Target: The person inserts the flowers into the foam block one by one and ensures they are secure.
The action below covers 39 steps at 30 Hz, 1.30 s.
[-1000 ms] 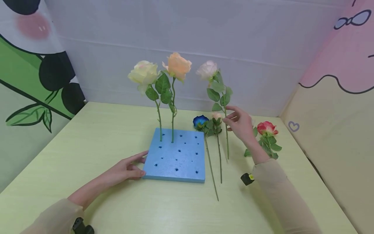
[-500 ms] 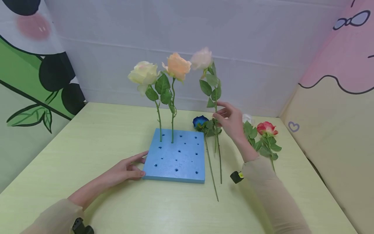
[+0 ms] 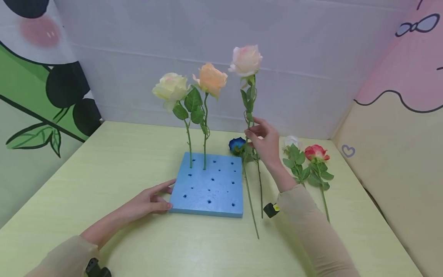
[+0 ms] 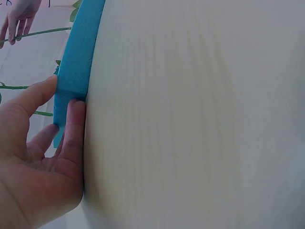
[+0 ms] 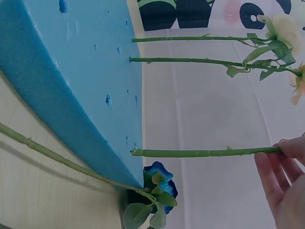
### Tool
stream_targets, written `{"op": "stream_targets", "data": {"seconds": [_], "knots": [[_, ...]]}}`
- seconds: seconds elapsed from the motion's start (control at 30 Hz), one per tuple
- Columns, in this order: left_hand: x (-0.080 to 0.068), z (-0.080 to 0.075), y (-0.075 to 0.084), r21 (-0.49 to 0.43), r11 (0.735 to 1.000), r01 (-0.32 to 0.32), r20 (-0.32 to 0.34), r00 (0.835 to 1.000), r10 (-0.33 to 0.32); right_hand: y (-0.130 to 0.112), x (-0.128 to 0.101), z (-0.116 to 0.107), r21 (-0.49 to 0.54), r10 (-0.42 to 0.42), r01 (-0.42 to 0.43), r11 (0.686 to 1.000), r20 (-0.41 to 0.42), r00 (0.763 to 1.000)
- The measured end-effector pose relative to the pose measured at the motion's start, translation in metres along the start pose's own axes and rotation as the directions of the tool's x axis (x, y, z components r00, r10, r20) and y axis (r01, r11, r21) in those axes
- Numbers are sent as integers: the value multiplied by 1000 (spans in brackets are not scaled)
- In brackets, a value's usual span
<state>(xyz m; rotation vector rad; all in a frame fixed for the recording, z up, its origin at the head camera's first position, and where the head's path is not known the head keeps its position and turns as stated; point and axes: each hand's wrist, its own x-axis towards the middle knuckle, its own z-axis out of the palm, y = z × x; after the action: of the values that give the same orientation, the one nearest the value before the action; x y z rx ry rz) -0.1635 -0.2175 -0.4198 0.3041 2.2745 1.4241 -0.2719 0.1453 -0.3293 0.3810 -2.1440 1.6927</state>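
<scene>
My right hand (image 3: 264, 140) pinches the stem of a pale pink rose (image 3: 246, 60) and holds it upright beyond the back right corner of a blue foam board (image 3: 221, 198). In the right wrist view, the lower end of its stem (image 5: 181, 153) is close to holes near the board's edge. A cream rose (image 3: 171, 87) and a peach rose (image 3: 211, 79) stand in holes at the board's back left. My left hand (image 3: 149, 201) rests against the board's left side, its thumb near the front corner and fingers touching the edge (image 4: 76, 57).
Right of the board lie a blue rose (image 3: 237, 144) and another stem (image 3: 260, 192), its bloom hidden behind my right hand. Farther right lie a white rose (image 3: 292, 141) and a red rose (image 3: 316, 152). A pale cloth wall (image 3: 138, 96) closes off the table's back.
My right hand has moved left, bringing the pale pink rose toward the board; its bloom is now higher and the stem more upright. The left hand and board stay put.
</scene>
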Motion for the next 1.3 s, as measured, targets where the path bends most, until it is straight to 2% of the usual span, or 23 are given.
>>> {"op": "stream_targets", "data": {"seconds": [0.27, 0.53, 0.9, 1.07, 1.3], "knots": [[1, 0, 0, -5, 1000, 0, 7, 1000, 0, -2, -1, 12, 30, -14, 15, 999, -22, 1000], [1, 0, 0, -4, 1000, -8, 13, 1000, 8, -2, 1, 23, 68, -20, 21, 997, -7, 1000], [2, -1, 0, 18, 1000, -2, 4, 1000, 2, -2, 0, 35, 81, -71, 72, 994, -13, 997], [3, -1, -1, 14, 1000, -5, 4, 1000, 5, -1, 0, 41, 107, -44, 45, 993, -6, 999], [2, -1, -1, 8, 1000, -9, 4, 1000, 9, -6, -1, 47, 80, -16, 15, 997, 10, 1000]]}}
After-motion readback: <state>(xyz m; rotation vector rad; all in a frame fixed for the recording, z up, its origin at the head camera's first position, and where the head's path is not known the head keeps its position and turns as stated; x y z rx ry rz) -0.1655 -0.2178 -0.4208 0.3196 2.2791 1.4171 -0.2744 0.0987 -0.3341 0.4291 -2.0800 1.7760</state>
